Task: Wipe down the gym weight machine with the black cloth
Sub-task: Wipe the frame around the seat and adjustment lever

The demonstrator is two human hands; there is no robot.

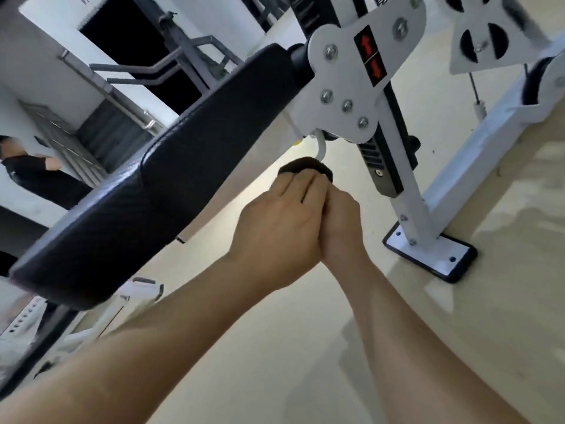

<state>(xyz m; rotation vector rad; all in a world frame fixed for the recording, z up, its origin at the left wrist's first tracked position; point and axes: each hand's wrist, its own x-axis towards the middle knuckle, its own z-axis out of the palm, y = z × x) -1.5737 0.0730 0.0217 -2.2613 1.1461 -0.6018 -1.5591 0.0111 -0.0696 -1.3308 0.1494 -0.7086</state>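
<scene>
The small black bunched cloth [305, 169] sits just beyond the fingertips of both hands, directly under a thin white curved metal hook [320, 148] that hangs from the white bolted steel plate [351, 87] of the gym machine. The left hand [275, 228] has its grip curled over the near edge of the cloth, fingers together and clenched onto it. The right hand [339, 221] presses against the left; whether its grip grasps the cloth cannot be told. Left of the hands runs the long black padded vinyl cushion [159, 179]. Right of them stands the white steel upright [411, 215], bolted to the pale floor [305, 347].
</scene>
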